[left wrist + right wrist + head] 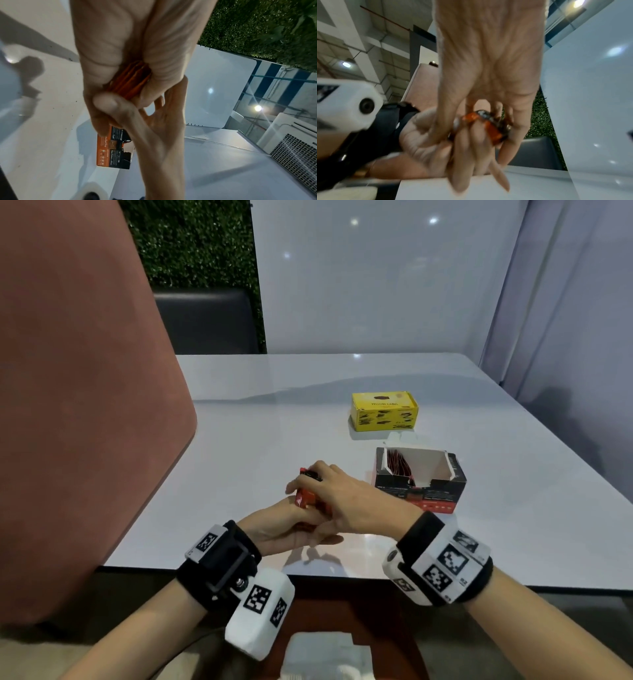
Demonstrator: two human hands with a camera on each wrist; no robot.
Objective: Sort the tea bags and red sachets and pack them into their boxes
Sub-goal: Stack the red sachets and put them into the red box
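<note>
Both hands hold one bundle of red sachets [306, 497] just above the table's front middle. My left hand [274, 529] grips the bundle from below, and the sachets' edges [130, 82] show between its palm and thumb. My right hand [337, 494] clasps the same stack [489, 125] from above, fingers curled round it. The black and red box [420, 479] stands open to the right of the hands with several red sachets upright at its left end. It also shows as the box [111, 148] past the fingers. The yellow tea box [384, 410] sits shut farther back.
The white table [239, 440] ends in a front edge just below my wrists. A tall pink panel [78, 405] rises along the left side. A dark seat back [205, 320] and a white wall panel [376, 285] stand behind the table.
</note>
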